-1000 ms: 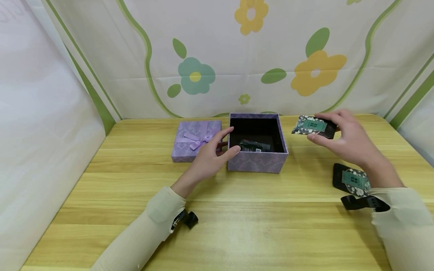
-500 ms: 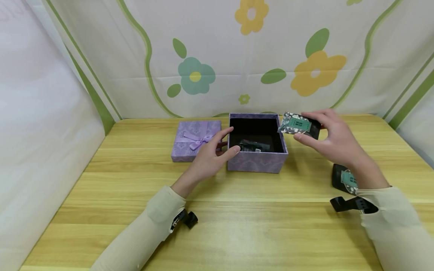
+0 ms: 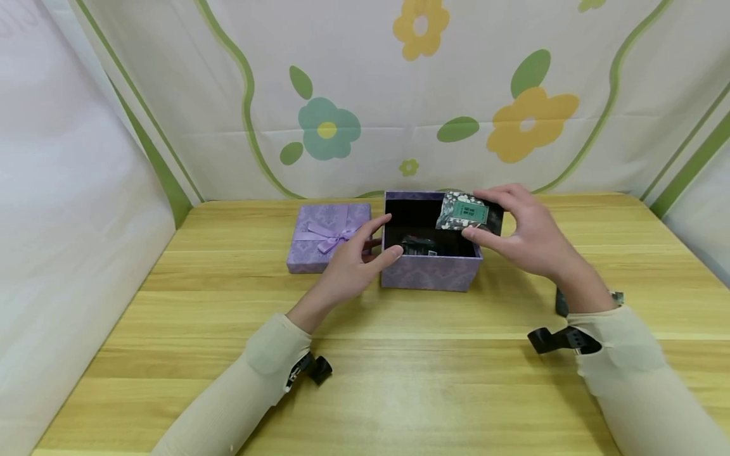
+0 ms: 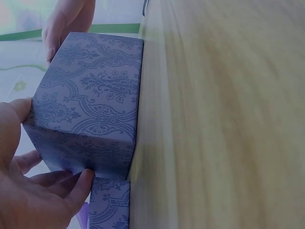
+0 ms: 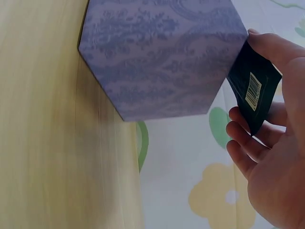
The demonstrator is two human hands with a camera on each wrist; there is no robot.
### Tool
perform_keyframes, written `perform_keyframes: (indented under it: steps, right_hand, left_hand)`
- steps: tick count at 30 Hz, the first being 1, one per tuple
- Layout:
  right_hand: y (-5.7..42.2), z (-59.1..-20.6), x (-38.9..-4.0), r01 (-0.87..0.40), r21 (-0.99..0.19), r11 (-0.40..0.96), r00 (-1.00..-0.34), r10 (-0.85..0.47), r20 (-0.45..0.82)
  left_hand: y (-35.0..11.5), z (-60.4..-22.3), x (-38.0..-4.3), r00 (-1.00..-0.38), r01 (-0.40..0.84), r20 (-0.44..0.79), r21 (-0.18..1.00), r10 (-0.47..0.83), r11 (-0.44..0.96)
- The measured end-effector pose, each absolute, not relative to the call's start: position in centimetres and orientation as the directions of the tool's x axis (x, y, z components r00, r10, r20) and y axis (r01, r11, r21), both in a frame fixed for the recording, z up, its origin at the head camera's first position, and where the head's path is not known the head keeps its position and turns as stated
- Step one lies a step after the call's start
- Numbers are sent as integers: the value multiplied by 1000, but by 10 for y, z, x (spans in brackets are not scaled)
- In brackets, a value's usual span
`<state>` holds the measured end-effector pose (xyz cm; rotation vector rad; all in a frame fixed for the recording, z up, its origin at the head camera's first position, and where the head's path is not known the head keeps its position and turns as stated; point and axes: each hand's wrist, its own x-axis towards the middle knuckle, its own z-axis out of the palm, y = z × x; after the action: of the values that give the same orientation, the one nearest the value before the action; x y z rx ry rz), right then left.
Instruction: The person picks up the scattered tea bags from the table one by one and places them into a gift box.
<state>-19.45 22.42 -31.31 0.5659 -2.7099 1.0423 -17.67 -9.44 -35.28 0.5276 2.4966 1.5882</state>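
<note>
My right hand (image 3: 527,231) pinches a small black packet (image 3: 464,212) with a white floral print and a green label. It hangs tilted over the right rim of the purple patterned box (image 3: 430,273). The right wrist view shows the packet's dark back with a barcode (image 5: 253,91), beside the box. My left hand (image 3: 353,269) touches the box's left side with spread fingers, its thumb resting at the front left corner of the rim. Inside the lidless box lies another dark packet (image 3: 419,246), partly in shadow. A further packet (image 3: 561,303) lies on the table, mostly hidden by my right wrist.
The purple lid (image 3: 302,247) with a ribbon bow lies against the box's left, partly behind my left hand. The wooden table (image 3: 399,386) stretches toward me. A white flower-printed cloth (image 3: 228,158) stands along the back.
My right hand has moved left with the packet, from the right of the box to over its right rim. Its forearm now covers most of the packet on the table. My left hand stays put.
</note>
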Motion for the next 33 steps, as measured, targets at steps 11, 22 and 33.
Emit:
perform_keyframes:
  steps: [11,22,33]
  right_hand:
    - [201,-316,-197,-470,-578,667,-883,-353,309]
    - [185,-319,-200,-509,-563,651,-859,-428,281]
    - [173,-314,-205,-448,-526,722,-883,-448,137]
  left_hand:
    - [-94,-352,-176,-932,214,71,900,357,380]
    - [-92,-352,-177,-930,211,70,906,361,368]
    - [-93,-353,-177,-929,217,75,904,362,369]
